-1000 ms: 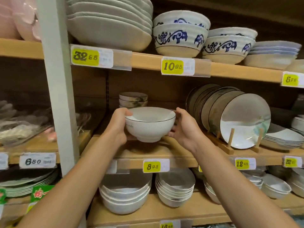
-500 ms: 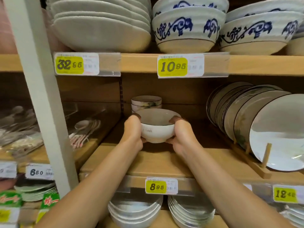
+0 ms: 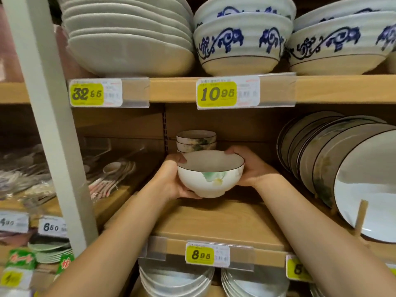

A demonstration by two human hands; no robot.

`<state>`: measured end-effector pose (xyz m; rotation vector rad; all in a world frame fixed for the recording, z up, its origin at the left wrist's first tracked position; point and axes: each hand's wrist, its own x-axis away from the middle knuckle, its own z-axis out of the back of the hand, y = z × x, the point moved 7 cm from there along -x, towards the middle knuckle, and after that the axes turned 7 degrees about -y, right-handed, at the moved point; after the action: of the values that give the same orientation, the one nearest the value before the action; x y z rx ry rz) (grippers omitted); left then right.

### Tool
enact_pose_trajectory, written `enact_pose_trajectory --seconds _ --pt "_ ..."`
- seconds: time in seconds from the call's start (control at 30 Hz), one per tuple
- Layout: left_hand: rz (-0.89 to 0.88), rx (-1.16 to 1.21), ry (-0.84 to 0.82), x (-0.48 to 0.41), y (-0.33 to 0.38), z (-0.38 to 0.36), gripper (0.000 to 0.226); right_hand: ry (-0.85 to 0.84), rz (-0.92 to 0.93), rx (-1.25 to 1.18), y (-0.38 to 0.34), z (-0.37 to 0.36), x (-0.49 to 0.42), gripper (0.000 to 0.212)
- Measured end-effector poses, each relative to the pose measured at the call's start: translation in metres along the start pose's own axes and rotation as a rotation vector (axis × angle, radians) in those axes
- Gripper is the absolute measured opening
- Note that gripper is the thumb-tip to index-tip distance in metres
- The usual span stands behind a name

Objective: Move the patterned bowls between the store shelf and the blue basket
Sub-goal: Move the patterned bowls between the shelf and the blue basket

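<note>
A white patterned bowl [image 3: 211, 174] with a dark rim and a green and yellow leaf print is held just above the middle wooden shelf [image 3: 216, 226]. My left hand [image 3: 171, 179] grips its left side, thumb over the rim and fingers under the foot. My right hand [image 3: 249, 168] grips its right side, fingers curled over the far rim. Directly behind the bowl stands a short stack of matching patterned bowls [image 3: 196, 140] at the back of the shelf. The blue basket is not in view.
Dark-rimmed plates [image 3: 342, 168] lean in a wooden rack at the right. Large white and blue-scrolled bowls [image 3: 244, 41] sit on the shelf above. A grey upright post [image 3: 53, 129] stands left, with spoons [image 3: 111, 176] beyond it. White bowls [image 3: 175, 279] fill the shelf below.
Both hands have carried the bowl deeper into the shelf, toward the stack at the back. The bowl has turned, so its leaf print now faces me. The camera has come closer.
</note>
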<state>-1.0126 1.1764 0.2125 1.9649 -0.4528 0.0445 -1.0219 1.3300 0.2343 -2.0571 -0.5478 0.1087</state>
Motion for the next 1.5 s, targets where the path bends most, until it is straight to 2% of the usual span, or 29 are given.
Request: enact_pose_trajectory --seconds 0.13,0.23,0.3,0.33,0.43,0.47,0.53,0.57,0.63,0.73,0.83,0.9,0.97,1.03,1.07,1.13,1.27,1.4,1.5 --pt "-0.118 0.121 0.123 0.003 0.003 -0.001 0.032 0.230 0.126 0.106 0.006 0.013 0.006 0.028" --pt "-0.195 0.117 0.153 0.002 0.003 -0.010 0.040 0.284 0.178 0.120 0.020 -0.001 0.006 0.025" --pt "-0.200 0.088 0.105 0.001 0.006 -0.012 0.045 0.360 0.179 0.031 0.016 0.006 0.004 0.020" --pt "-0.182 0.067 0.065 0.000 0.011 -0.011 0.046 0.351 0.163 0.003 0.010 0.011 0.002 0.022" --pt "-0.033 -0.014 -0.016 -0.001 0.020 -0.003 0.051 0.171 0.067 0.066 -0.001 0.019 -0.001 0.024" --pt "0.022 -0.038 -0.043 0.001 0.019 -0.003 0.052 0.113 0.028 0.110 -0.001 0.018 -0.001 0.029" --pt "0.095 -0.069 -0.100 0.003 0.010 -0.006 0.055 0.001 -0.040 0.205 0.002 0.015 -0.001 0.057" --pt "0.107 -0.074 -0.110 0.004 0.006 -0.007 0.056 -0.034 -0.058 0.230 0.002 0.013 -0.002 0.064" --pt "0.091 -0.052 -0.084 0.003 0.000 -0.007 0.049 -0.026 -0.070 0.204 0.004 0.013 -0.003 0.061" --pt "0.017 0.014 -0.001 -0.001 0.000 -0.004 0.038 0.063 0.014 0.142 0.001 0.015 -0.004 0.042" --pt "-0.092 0.088 0.084 0.000 0.003 -0.001 0.032 0.316 0.194 0.081 0.006 0.019 0.004 0.026" --pt "-0.161 0.067 0.137 0.002 0.000 -0.003 0.038 0.413 0.321 0.085 0.022 0.012 0.007 0.029" --pt "-0.189 -0.020 0.143 0.004 -0.007 -0.008 0.043 0.451 0.394 0.064 0.034 0.003 0.004 0.044" --pt "-0.193 -0.098 0.138 0.004 -0.008 -0.008 0.048 0.594 0.371 0.016 0.032 0.008 0.002 0.048" --pt "-0.205 -0.144 0.151 0.004 -0.004 -0.007 0.050 0.628 0.338 -0.012 0.027 0.010 0.003 0.042" --pt "-0.246 -0.231 0.186 0.004 0.012 -0.005 0.054 0.590 0.297 -0.036 0.013 0.007 -0.001 0.023" --pt "-0.370 -0.279 0.185 0.000 0.046 -0.017 0.047 0.500 0.404 0.051 -0.020 -0.009 -0.016 0.034" --pt "-0.530 -0.286 0.092 -0.019 0.079 -0.020 0.027 0.527 0.532 0.069 -0.063 -0.021 -0.038 0.037" --pt "-0.639 -0.351 0.084 -0.038 0.101 -0.020 0.040 0.519 0.601 0.092 -0.082 -0.023 -0.059 0.031"
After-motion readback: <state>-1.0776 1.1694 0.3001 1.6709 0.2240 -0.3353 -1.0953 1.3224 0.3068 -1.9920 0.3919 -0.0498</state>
